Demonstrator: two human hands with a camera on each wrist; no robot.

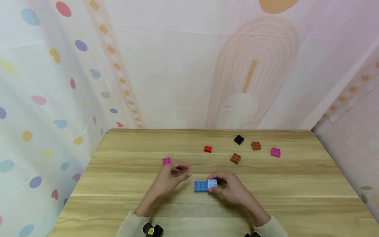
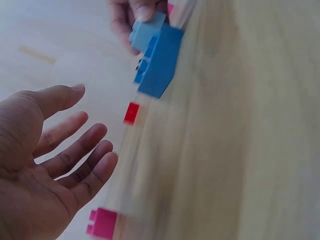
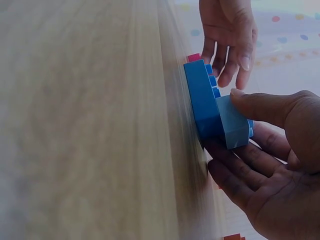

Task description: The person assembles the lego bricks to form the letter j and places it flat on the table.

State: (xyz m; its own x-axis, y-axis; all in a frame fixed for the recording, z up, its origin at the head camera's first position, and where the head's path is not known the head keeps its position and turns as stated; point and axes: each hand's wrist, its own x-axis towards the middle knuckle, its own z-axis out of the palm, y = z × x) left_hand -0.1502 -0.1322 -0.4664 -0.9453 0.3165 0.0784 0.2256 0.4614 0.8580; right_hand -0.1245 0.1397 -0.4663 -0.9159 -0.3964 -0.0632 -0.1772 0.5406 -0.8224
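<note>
A long blue toy building brick (image 1: 200, 186) lies on the table, studs up. On its right end sits a smaller light blue brick (image 1: 212, 183), which my right hand (image 1: 233, 189) pinches between thumb and fingers. The right wrist view shows the thumb on one side of the light blue brick (image 3: 231, 120) and the fingers on the other. To the left, my left hand (image 1: 169, 180) holds nothing and is apart from the blue brick, its fingers loosely extended in the left wrist view. Just beyond that hand is a magenta brick (image 1: 166, 160), partly hidden by it.
Farther back on the wooden table (image 1: 133, 141) lie a red brick (image 1: 208, 149), a black brick (image 1: 239, 139), two brown-orange bricks, one nearer (image 1: 236, 158) and one farther (image 1: 256, 145), and a pink brick (image 1: 275, 152). A patterned curtain (image 1: 177, 75) hangs behind the table.
</note>
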